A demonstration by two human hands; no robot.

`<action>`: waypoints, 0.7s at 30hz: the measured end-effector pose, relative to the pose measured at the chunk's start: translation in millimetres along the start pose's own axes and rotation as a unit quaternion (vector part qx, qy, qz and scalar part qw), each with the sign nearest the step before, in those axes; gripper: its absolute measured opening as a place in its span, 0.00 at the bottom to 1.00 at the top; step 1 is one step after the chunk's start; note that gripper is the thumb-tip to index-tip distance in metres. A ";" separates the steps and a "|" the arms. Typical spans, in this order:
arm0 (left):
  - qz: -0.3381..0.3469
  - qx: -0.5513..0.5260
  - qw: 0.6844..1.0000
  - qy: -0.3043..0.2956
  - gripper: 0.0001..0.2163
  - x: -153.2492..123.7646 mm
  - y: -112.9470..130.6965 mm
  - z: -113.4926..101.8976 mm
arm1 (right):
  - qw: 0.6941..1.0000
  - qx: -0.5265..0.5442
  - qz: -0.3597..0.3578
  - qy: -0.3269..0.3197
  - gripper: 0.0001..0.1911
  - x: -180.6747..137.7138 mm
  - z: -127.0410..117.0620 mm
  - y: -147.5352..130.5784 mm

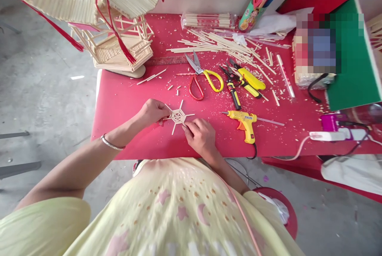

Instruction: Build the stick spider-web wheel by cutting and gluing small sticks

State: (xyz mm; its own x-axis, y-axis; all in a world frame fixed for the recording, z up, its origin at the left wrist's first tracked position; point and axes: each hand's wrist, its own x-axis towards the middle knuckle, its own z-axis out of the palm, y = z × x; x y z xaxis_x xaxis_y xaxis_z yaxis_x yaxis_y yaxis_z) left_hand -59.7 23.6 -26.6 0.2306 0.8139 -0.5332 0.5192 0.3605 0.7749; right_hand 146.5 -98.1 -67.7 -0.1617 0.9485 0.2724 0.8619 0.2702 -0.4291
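Observation:
Between my two hands is a small six-armed wheel of thin wooden sticks, with a hexagonal lattice at its middle. My left hand pinches an arm of it on the left side. The fingers of my right hand are closed on the lower right arm. The wheel is just over the red tabletop; whether it touches the surface I cannot tell. To the right of my right hand lies a yellow glue gun with a clear glue stick in its back.
Scissors with red and yellow handles, pliers and a yellow utility knife lie beyond my hands. Loose sticks and shavings are scattered behind them. A stick-built pavilion model with red tassels stands at the left, a power strip at the right.

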 end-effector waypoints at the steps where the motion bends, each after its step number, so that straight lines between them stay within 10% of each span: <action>1: 0.004 -0.017 1.000 0.009 0.12 -2.6 0.0 -1.6 | 1.000 0.001 0.003 0.003 0.13 -0.2 -0.7 -0.7; 12: 0.139 -0.316 0.939 0.001 0.13 -31.8 21.4 19.7 | 0.959 0.257 0.054 0.104 0.17 42.0 -30.3 -35.9; 21: 0.106 -0.333 0.928 -0.128 0.17 -27.4 22.9 14.9 | 0.988 0.117 -0.093 0.028 0.13 75.0 -63.1 -15.3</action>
State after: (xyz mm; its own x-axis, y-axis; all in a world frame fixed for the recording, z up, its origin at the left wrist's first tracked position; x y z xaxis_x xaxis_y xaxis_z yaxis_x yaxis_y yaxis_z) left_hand -41.9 2.7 0.7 0.5015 0.7944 -0.3426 -0.1633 0.4758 0.8642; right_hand 151.4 -41.5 13.6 -0.2737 0.8700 0.4101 0.6842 0.4758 -0.5527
